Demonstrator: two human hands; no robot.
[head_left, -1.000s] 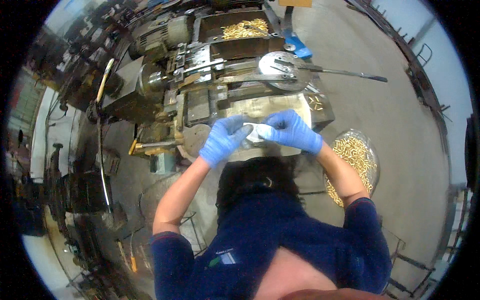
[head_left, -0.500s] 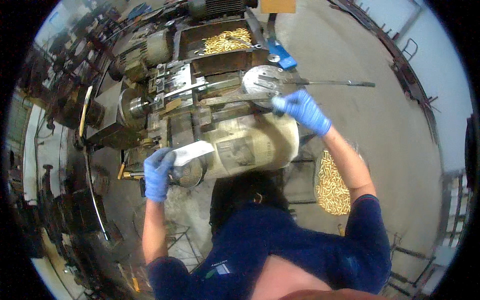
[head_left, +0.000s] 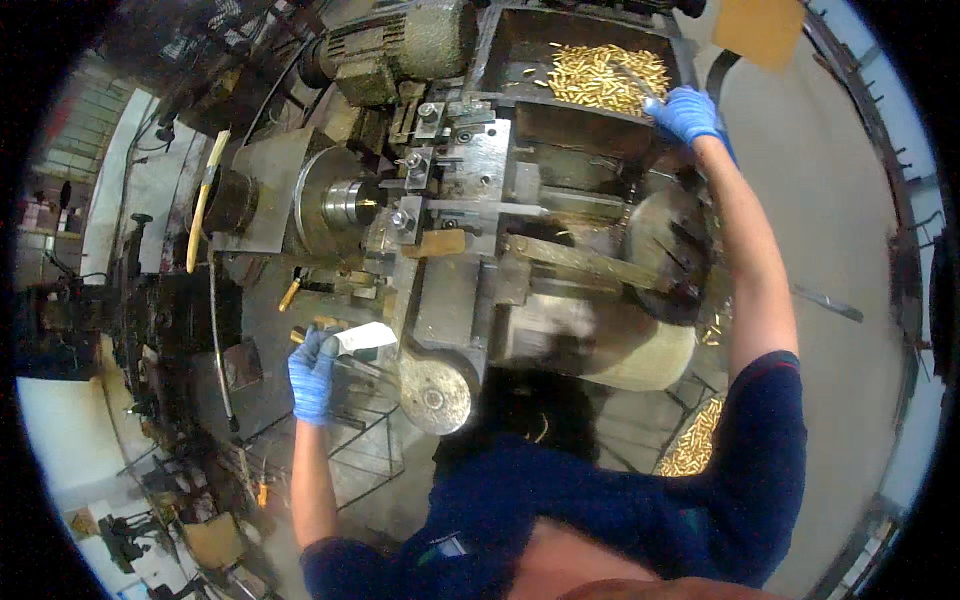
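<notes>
Left hand (head_left: 313, 378) remains clamped on white strip (head_left: 366, 338); right hand (head_left: 688, 115), grip indeterminable, has moved to the metal parts tray (head_left: 585, 128).

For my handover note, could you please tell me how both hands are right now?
Left hand: closed on a white strip.
Right hand: at the wrench in the metal tray; grip cannot be told.

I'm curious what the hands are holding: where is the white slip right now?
The white slip is left of centre in the head view, held in the gloved left hand, just up and left of the round grey disc.
</notes>
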